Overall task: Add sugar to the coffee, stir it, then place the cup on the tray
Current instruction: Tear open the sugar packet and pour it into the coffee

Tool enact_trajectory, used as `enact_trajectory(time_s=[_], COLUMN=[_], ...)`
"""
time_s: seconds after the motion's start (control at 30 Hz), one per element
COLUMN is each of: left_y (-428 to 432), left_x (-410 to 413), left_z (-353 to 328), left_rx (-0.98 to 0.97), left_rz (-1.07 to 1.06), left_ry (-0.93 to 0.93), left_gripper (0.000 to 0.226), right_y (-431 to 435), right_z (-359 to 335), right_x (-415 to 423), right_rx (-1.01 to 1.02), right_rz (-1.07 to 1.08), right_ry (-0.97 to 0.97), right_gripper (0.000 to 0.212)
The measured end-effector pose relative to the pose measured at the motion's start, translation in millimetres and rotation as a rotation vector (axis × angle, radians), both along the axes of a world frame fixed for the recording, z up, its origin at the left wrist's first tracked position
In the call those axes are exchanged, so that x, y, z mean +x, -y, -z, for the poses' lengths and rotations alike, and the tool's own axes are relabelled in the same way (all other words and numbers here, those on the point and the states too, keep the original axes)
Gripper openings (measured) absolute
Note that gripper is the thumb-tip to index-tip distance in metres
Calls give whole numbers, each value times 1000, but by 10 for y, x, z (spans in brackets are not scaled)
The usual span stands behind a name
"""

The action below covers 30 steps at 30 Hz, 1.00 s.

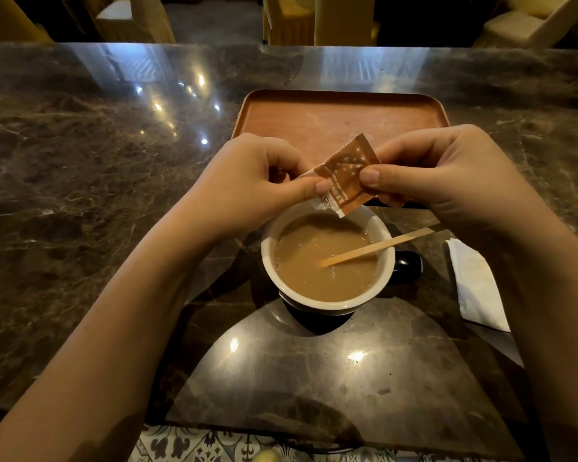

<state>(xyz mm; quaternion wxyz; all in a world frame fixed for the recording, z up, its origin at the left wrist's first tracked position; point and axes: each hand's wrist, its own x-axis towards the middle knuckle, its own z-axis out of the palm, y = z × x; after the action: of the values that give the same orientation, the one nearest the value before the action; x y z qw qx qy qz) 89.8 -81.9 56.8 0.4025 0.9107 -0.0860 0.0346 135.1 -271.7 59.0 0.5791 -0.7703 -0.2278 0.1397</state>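
Note:
A dark cup [327, 261] with a cream inside holds milky coffee and stands on the marble counter in front of me. A wooden stir stick [377, 246] leans in it, pointing to the right. Just above the cup's far rim, a brown sugar packet [344, 176] is pinched between both hands. My left hand [257, 178] grips its lower left corner and my right hand [434, 171] grips its right side. The packet is tilted, with a torn white edge hanging over the coffee. Behind my hands lies an orange-brown tray [341, 111] with nothing on it.
A white paper napkin [477, 285] lies on the counter to the right of the cup. The dark marble counter [97, 168] runs wide to the left and right. Chairs stand beyond its far edge.

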Motion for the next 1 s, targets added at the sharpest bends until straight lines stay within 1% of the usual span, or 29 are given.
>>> enact_trajectory(time_s=[0.13,0.37,0.63,0.87,1.0], left_y=[16,-11,11,39,16], left_x=[-18,9,9,3,16], left_z=[-20,7,15,28,40], left_rx=[-4,13,3,9,13], left_rz=[43,0,33,37,7], left_ry=[-19,5,20,29,26], left_gripper=[13,11,22,16,17], right_y=[-11,-3,-16,-19,-11], right_z=[14,-14,-17,-4,-16], right_x=[1,-5,-11,-12,-16], right_rx=[-14,-13,-15,-27,-14], right_rz=[11,17,12,29,22], right_ry=[24,19,19,46,36], right_gripper=[10,8,10,9,9])
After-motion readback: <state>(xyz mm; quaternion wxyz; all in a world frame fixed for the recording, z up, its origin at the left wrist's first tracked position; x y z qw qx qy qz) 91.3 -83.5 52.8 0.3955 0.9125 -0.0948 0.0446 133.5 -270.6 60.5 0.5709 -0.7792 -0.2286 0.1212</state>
